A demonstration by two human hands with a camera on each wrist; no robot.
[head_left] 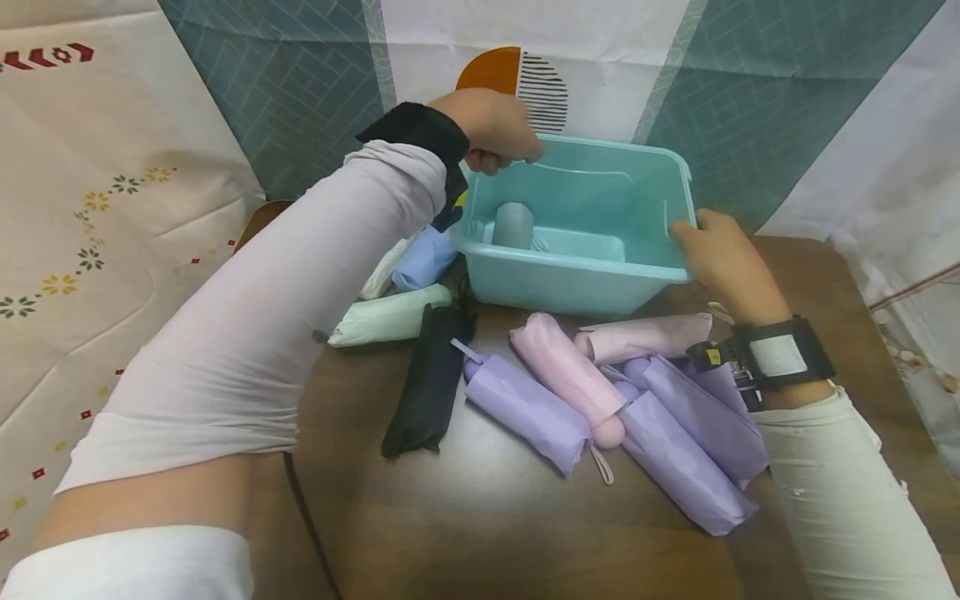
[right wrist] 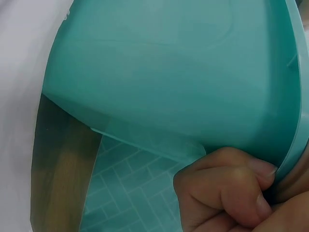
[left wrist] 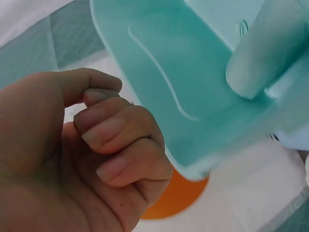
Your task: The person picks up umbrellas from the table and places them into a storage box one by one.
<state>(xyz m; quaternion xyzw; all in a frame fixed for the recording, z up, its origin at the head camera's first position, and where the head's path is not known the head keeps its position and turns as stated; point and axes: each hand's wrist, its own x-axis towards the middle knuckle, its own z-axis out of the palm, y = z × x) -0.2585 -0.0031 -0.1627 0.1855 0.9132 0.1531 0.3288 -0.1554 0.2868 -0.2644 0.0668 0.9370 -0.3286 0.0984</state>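
Observation:
A teal plastic basin (head_left: 555, 287) stands at the back of the table. My right hand (head_left: 723, 258) grips its right rim, thumb over the edge and fingers curled below it; the right wrist view shows those fingers (right wrist: 227, 186) against the wall. At the back left corner of the basin is my left hand (head_left: 491, 125), its fingers curled in toward the palm. In the left wrist view nothing shows within that hand (left wrist: 111, 145), which overlaps the rim. Inside the basin, at its left end, lies a pale teal folded umbrella (head_left: 513, 225) with a strap.
In front lie sleeved folding umbrellas: lavender (head_left: 528, 408), pink (head_left: 570, 367), black (head_left: 427, 383) and several more to the right. Left of the basin are a mint one (head_left: 390, 317) and a blue one (head_left: 425, 258). A dark cable (head_left: 307, 508) crosses the table (head_left: 480, 533). Patterned cloth hangs behind.

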